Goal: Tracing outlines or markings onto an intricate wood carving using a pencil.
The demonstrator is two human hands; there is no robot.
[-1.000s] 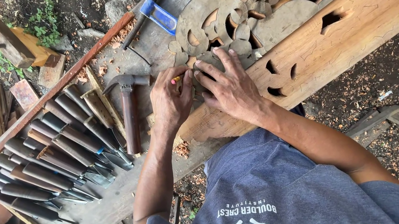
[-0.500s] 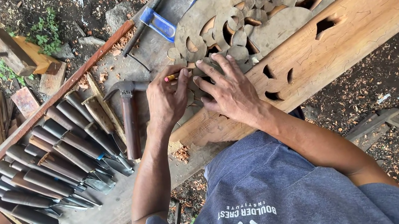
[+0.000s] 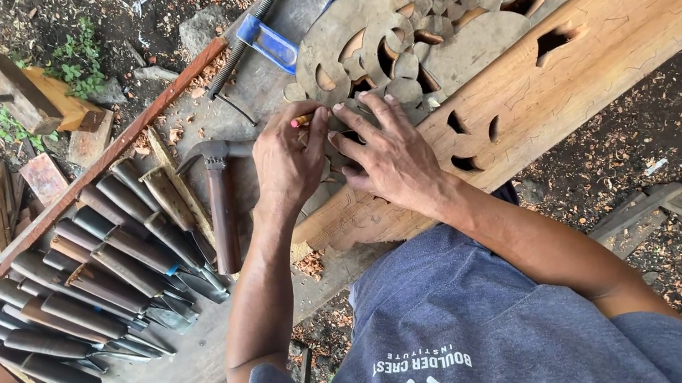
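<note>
Pencil (image 3: 301, 120) is pinched in left hand (image 3: 288, 161) fingers, long axis sideways across the carved panel (image 3: 464, 42); right hand (image 3: 391, 160) is laid flat, open, just beside.

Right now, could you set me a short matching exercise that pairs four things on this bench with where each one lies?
Things:
1. pencil
2. hammer
3. blue clamp
4. chisels

Places:
A. in a row at the left of the bench
B. at the far edge, above the pierced template
C. in the left hand, beside the right hand
D. between the chisels and the left wrist

Pairs: 1-C, 2-D, 3-B, 4-A
</note>
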